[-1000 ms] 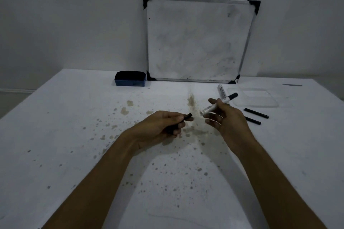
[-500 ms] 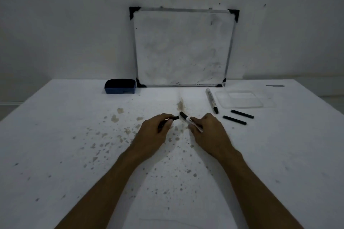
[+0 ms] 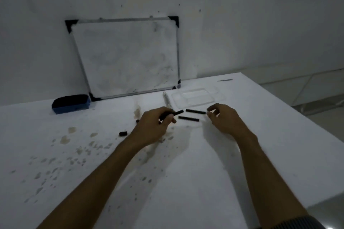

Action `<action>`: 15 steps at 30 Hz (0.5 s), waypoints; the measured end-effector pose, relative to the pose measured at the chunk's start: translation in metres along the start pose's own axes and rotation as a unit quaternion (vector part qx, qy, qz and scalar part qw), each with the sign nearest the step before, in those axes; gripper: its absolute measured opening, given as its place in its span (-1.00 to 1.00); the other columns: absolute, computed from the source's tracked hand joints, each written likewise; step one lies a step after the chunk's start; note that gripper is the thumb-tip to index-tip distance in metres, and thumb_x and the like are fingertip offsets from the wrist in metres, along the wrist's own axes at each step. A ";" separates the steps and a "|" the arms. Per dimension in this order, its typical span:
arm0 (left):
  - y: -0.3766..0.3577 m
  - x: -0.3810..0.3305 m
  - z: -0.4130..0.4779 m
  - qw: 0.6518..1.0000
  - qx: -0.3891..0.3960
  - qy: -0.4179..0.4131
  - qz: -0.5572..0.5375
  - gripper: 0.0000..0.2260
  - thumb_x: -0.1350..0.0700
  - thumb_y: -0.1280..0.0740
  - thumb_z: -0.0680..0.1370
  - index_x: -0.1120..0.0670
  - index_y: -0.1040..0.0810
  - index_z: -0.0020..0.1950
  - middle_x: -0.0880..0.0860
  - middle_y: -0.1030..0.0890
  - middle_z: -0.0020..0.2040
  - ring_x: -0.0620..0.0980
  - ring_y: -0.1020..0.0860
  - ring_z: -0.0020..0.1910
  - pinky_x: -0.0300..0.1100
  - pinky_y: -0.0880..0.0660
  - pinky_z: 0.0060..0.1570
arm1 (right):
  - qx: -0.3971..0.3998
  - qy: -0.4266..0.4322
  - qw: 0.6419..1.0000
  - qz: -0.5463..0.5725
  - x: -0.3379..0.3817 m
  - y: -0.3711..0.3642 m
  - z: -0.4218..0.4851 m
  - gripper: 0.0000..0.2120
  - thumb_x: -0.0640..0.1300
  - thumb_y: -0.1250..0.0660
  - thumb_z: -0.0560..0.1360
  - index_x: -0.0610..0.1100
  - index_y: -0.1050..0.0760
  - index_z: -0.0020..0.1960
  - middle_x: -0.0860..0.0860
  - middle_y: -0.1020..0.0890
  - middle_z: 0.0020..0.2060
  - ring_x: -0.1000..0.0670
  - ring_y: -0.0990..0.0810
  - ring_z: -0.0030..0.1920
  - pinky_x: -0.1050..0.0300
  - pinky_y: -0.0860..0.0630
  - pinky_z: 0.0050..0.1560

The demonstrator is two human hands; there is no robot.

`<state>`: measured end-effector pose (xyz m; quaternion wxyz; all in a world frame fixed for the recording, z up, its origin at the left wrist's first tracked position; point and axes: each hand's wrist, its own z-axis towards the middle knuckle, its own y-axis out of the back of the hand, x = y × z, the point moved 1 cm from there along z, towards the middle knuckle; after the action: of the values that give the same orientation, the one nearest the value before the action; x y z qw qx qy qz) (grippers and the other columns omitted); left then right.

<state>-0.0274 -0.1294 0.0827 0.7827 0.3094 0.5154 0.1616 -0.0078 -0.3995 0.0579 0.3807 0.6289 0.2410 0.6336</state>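
My left hand [image 3: 155, 126] grips a short black stick [image 3: 177, 112] whose tip pokes out to the right past my fingers. My right hand [image 3: 222, 120] hovers with loosely curled fingers, its fingertips just at the right end of a black stick [image 3: 195, 111] lying on the white table [image 3: 270, 135]. It holds nothing. A second black stick [image 3: 188, 118] lies just in front of that one, between my hands. A small black cap [image 3: 123, 133] lies left of my left hand.
A whiteboard [image 3: 126, 55] leans on the wall at the back. A blue eraser [image 3: 71, 104] sits to its left. A marker [image 3: 166, 99] lies beside a clear plastic tray [image 3: 197, 97]. Brown stains speckle the table's left and middle. The table's right edge is close.
The white marker has left my right hand, which moved right to the loose sticks. My left hand shifted right with the black stick. A black cap now lies on the table. The view tilted.
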 end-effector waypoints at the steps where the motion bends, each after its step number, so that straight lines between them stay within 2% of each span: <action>1: -0.004 -0.009 0.018 1.000 -0.005 -0.011 0.003 -0.83 0.03 -0.29 0.68 0.03 -0.64 0.15 -0.18 -0.74 -0.07 -0.23 -0.68 -0.10 -0.25 -0.59 -0.04 | -0.043 -0.012 0.999 -0.013 -0.014 -0.001 0.007 -0.67 0.02 -0.36 0.58 -0.09 -0.56 0.29 -0.15 -0.60 0.17 -0.15 -0.61 0.14 0.09 -0.46 0.09; 3: -0.012 -0.025 0.059 1.000 -0.012 -0.020 0.009 -0.83 0.04 -0.29 0.68 0.08 -0.62 0.14 -0.13 -0.76 -0.03 -0.31 -0.64 -0.12 -0.24 -0.57 -0.05 | -0.116 -0.044 0.990 -0.069 -0.032 -0.007 0.017 -0.55 0.06 -0.37 0.55 -0.12 -0.48 0.37 -0.21 -0.49 0.27 -0.24 -0.50 0.26 -0.08 -0.38 0.26; 5: -0.021 -0.036 0.104 0.999 -0.013 -0.026 0.038 -0.83 0.04 -0.30 0.67 0.09 -0.61 0.14 -0.09 -0.77 0.00 -0.22 -0.66 -0.03 -0.22 -0.55 -0.03 | -0.152 -0.068 0.978 -0.122 -0.040 -0.014 0.025 -0.47 0.14 -0.33 0.53 -0.14 -0.47 0.39 -0.20 -0.46 0.32 -0.25 -0.42 0.31 -0.14 -0.28 0.33; 9: -0.045 -0.038 0.184 0.993 0.008 0.009 0.118 -0.78 0.05 -0.37 0.62 0.12 -0.69 0.17 0.06 -0.73 0.10 0.02 -0.67 0.09 -0.21 -0.52 0.03 | -0.182 -0.046 0.965 -0.183 -0.046 -0.025 0.033 -0.49 0.20 -0.29 0.51 -0.12 -0.54 0.30 -0.19 -0.52 0.27 -0.23 -0.45 0.27 -0.14 -0.29 0.24; 12: -0.068 -0.027 0.228 0.984 0.049 0.064 0.157 -0.78 0.07 -0.45 0.56 0.14 -0.73 0.14 0.11 -0.74 0.10 0.07 -0.67 0.10 -0.14 -0.58 0.08 | -0.198 -0.043 0.961 -0.187 -0.052 -0.028 0.037 -0.49 0.20 -0.30 0.50 -0.12 -0.55 0.28 -0.18 -0.53 0.27 -0.23 -0.45 0.27 -0.14 -0.26 0.22; 15: -0.090 -0.016 0.248 0.972 0.090 0.097 0.195 -0.79 0.11 -0.51 0.50 0.15 -0.76 0.10 0.12 -0.75 0.06 0.07 -0.68 0.07 -0.14 -0.62 0.04 | -0.206 -0.042 0.960 -0.187 -0.054 -0.031 0.041 -0.49 0.20 -0.28 0.50 -0.12 -0.54 0.28 -0.18 -0.52 0.29 -0.21 -0.44 0.29 -0.14 -0.24 0.22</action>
<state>0.1848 -0.2849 0.1042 0.6516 0.4557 0.5309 0.2930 0.0333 -0.4301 0.0042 0.6236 0.5065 0.2020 0.5602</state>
